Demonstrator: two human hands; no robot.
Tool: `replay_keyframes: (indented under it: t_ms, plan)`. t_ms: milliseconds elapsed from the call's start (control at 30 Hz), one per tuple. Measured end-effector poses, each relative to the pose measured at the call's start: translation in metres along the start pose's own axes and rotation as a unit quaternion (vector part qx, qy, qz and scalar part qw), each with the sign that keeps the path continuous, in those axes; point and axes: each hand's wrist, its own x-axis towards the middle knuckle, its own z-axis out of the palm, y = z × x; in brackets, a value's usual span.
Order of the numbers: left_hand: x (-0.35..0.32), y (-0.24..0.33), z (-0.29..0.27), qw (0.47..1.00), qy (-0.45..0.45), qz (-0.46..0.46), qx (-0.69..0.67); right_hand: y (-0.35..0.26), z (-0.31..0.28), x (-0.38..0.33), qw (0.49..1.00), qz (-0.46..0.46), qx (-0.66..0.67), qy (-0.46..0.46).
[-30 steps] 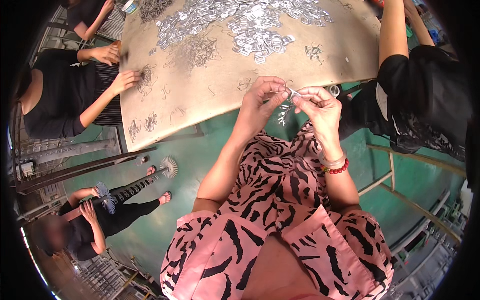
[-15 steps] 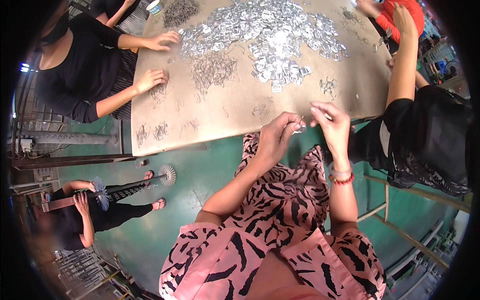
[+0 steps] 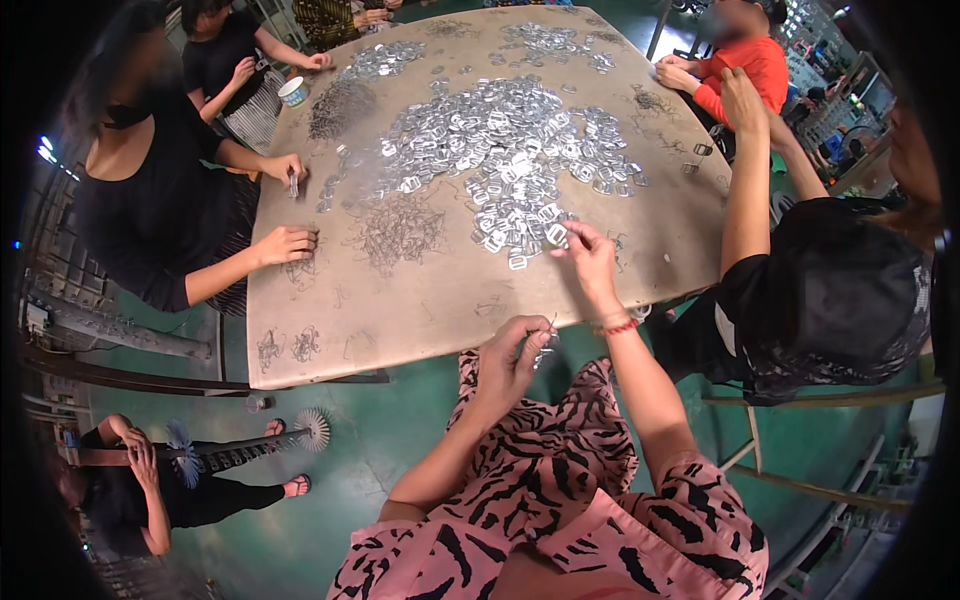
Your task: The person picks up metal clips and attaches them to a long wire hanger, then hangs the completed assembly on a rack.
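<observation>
My left hand (image 3: 508, 362) is closed in front of the table's near edge. Between its thumb and fingers is a thin wire hook, with shiny metal pieces (image 3: 546, 347) at it that look like buckles. My right hand (image 3: 594, 268) reaches over the table to the near end of a heap of silver buckles (image 3: 500, 140). Its thumb and fingertips pinch one flat, slotted buckle (image 3: 557, 235). Left of the heap lies a tangle of thin wire hooks (image 3: 400, 236).
Brown sheeting covers the table (image 3: 420, 325). Smaller wire piles (image 3: 305, 343) lie near its left corner, and a paper cup (image 3: 292, 92) stands at the far left. Co-workers sit along both sides, one in a black top (image 3: 140, 210). Behind my left side, a person handles a rod with bristled discs (image 3: 314, 430).
My right hand has left my left hand and moved forward onto the buckle heap, where it now pinches a buckle. The view has shifted, showing more of the table's far end.
</observation>
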Motion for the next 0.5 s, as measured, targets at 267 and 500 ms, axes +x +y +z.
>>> replay_keyframes:
  t_ms: [267,500]
  plan:
    - [0.015,0.007,-0.005,0.997,0.043,0.026,0.063,-0.102,0.011,-0.099,0.997,-0.008,-0.018,-0.074]
    - [0.014,0.008,0.003,0.994,-0.010,0.087,0.067,-0.094,0.002,-0.111,0.999,-0.041,0.022,-0.020]
